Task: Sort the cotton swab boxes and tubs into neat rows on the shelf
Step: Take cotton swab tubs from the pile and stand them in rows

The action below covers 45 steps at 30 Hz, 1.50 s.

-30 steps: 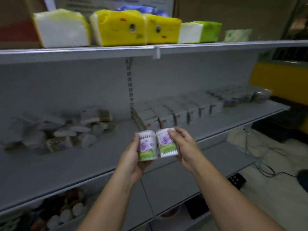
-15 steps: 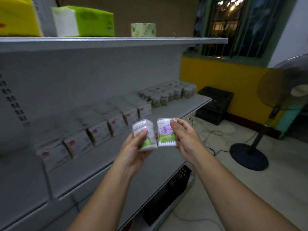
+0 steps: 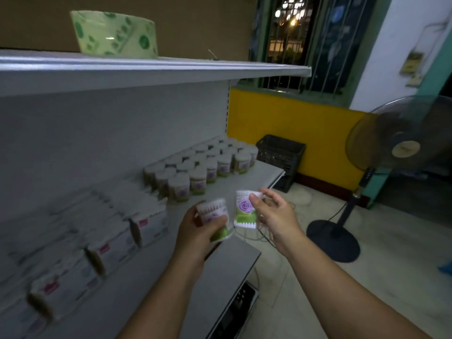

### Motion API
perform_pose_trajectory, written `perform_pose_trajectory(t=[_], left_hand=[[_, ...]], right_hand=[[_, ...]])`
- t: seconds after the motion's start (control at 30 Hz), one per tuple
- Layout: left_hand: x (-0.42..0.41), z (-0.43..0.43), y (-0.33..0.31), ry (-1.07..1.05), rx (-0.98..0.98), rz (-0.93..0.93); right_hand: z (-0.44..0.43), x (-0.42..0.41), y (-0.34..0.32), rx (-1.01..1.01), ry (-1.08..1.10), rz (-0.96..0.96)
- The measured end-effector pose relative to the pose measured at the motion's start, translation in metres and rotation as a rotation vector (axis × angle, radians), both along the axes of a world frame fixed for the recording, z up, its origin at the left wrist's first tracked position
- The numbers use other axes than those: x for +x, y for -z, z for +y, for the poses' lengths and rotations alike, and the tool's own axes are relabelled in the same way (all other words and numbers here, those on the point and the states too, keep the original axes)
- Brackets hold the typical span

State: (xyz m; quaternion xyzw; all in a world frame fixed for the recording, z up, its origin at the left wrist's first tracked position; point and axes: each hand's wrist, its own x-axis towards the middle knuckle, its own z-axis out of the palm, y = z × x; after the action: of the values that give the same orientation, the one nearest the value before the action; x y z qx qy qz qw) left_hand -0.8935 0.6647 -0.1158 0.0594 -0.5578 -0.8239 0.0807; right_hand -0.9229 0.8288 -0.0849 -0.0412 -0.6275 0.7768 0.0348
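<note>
My left hand (image 3: 195, 237) grips a round cotton swab tub (image 3: 215, 214) with a purple rose and green label, tilted to the left. My right hand (image 3: 275, 215) holds a second tub (image 3: 244, 210) of the same kind upright, thumb on its front. Both tubs hang in the air in front of the middle shelf (image 3: 264, 173). On that shelf, toward its right end, stand neat rows of several matching tubs (image 3: 203, 167). To their left lie rows of white cotton swab boxes (image 3: 115, 237) with red marks.
The top shelf (image 3: 156, 69) carries a green patterned tissue pack (image 3: 115, 34). A lower shelf (image 3: 234, 260) juts out below my hands. Right of the shelving stand a black crate (image 3: 281, 155) against a yellow wall and a pedestal fan (image 3: 381, 152), with cables on the floor.
My view has swung right along the shelf, bringing the rows of tubs at its right end close. Both hands carried their tubs along; the left tub has tilted further over.
</note>
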Motion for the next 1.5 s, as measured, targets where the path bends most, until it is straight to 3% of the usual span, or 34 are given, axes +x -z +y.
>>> perform_pose_trajectory(t=[0.27, 0.37, 0.47, 0.6, 0.73, 1.1, 1.4, 1.5], left_hand=[[-0.068, 0.032, 0.013, -0.248, -0.333, 0.007], [-0.090, 0.045, 0.013, -0.349, -0.588, 0.019], [-0.112, 0.059, 0.018, -0.396, -0.666, -0.012], [-0.136, 0.069, 0.027, -0.543, -0.869, -0.046], [-0.144, 0.077, 0.025, -0.753, -1.126, -0.062], [-0.161, 0.075, 0.014, -0.843, -1.572, -0.173], [-0.140, 0.076, 0.013, -0.732, -1.542, -0.262], [-0.110, 0.068, 0.007, -0.703, -1.542, -0.175]], right_hand=[[0.019, -0.107, 0.024, 0.274, 0.036, 0.099], [0.022, -0.143, 0.035, 0.411, -0.055, 0.171], [0.027, -0.173, 0.044, 0.483, -0.177, 0.264], [0.035, -0.209, 0.050, 0.816, -0.312, 0.365], [0.037, -0.231, 0.055, 0.978, -0.349, 0.463], [0.032, -0.253, 0.065, 0.960, -0.466, 0.489], [0.039, -0.250, 0.062, 0.918, -0.432, 0.514], [0.048, -0.238, 0.058, 0.935, -0.409, 0.577]])
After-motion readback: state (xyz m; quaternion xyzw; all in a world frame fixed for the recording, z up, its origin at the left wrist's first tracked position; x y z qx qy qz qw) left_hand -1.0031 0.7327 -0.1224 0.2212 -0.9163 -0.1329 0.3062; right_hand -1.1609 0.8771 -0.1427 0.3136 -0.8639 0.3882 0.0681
